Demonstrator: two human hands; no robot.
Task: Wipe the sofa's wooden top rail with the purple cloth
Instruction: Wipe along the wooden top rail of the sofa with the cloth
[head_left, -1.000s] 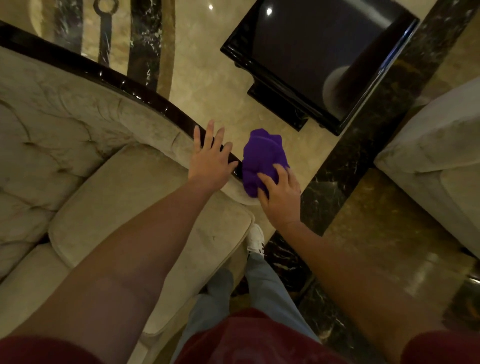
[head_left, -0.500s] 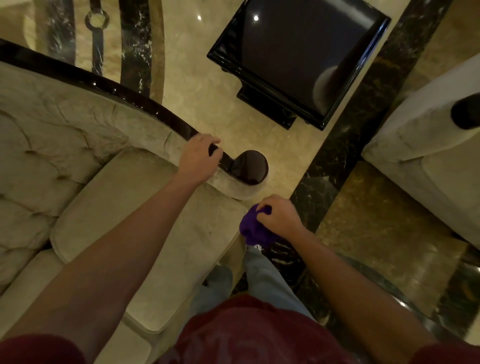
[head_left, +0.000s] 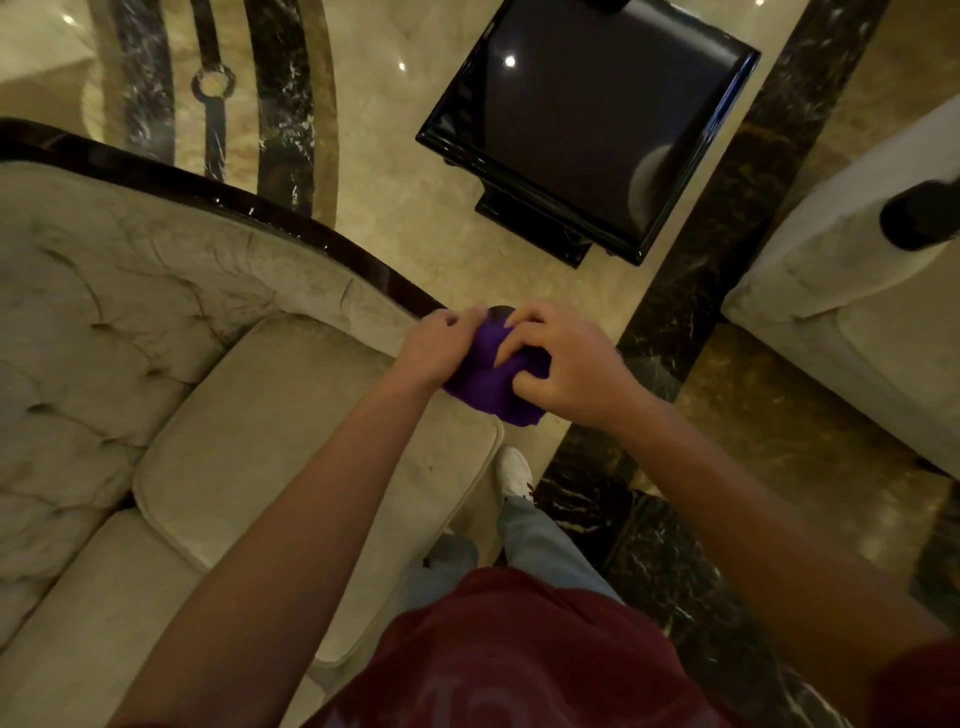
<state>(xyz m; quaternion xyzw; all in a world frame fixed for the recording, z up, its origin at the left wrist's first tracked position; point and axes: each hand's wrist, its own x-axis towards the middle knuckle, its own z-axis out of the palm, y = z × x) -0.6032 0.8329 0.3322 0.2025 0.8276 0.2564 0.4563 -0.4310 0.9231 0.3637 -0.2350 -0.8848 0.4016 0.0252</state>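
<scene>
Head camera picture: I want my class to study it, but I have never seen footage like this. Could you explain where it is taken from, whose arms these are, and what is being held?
There is no machine here. A person wears one wide-angle camera on the head, so you look forward and down along their own bare arms. The left hand and the right hand both grip a bunched purple cloth between them, just at the end of the sofa's dark wooden top rail. That glossy rail curves along the back of a pale tufted sofa, whose seat cushion lies under the left arm. Beyond it, a dark glossy side table stands on a polished marble floor, and part of another pale seat shows at right. Below you see the person's red shirt, jeans and a white shoe.
</scene>
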